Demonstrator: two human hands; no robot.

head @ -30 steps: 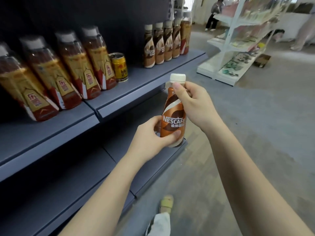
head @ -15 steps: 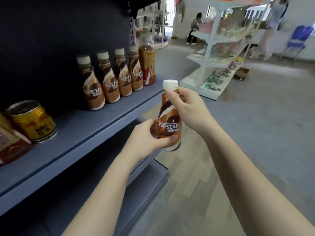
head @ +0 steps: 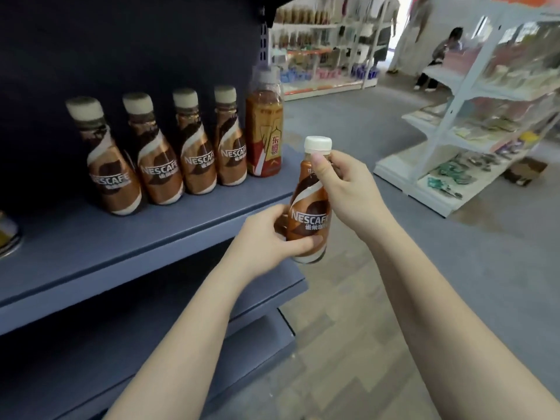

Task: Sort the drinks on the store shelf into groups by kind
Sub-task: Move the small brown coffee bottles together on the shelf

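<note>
Head view: you are carrying the coffee bottle (head: 309,207) in front of the shelf (head: 127,247). Your left hand (head: 266,237) is grasping its base; your right hand (head: 342,183) is grasping its neck. Next, it likely belongs beside the coffee row (head: 169,153). The can (head: 7,234) is cut off at the left edge.

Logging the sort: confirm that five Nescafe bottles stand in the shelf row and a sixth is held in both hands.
Not five: the head view shows four Nescafe bottles in the shelf row; a fifth is held in both hands.
</note>
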